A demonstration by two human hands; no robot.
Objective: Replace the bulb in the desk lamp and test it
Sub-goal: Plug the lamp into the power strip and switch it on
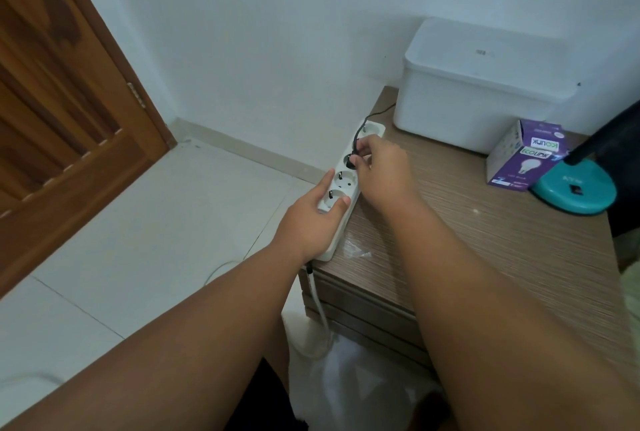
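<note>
Plug (350, 162) sits pinched in right grip (377, 171) at power strip (346, 185) on tabletop (485, 240) left edge; left grip (311, 219) clasps the strip.

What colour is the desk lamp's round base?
The base is teal, clearest in the head view.

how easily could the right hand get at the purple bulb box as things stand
Probably yes: bare tabletop lies between the right hand and the bulb box, but it pinches the black plug at the power strip and must let go first.
</note>
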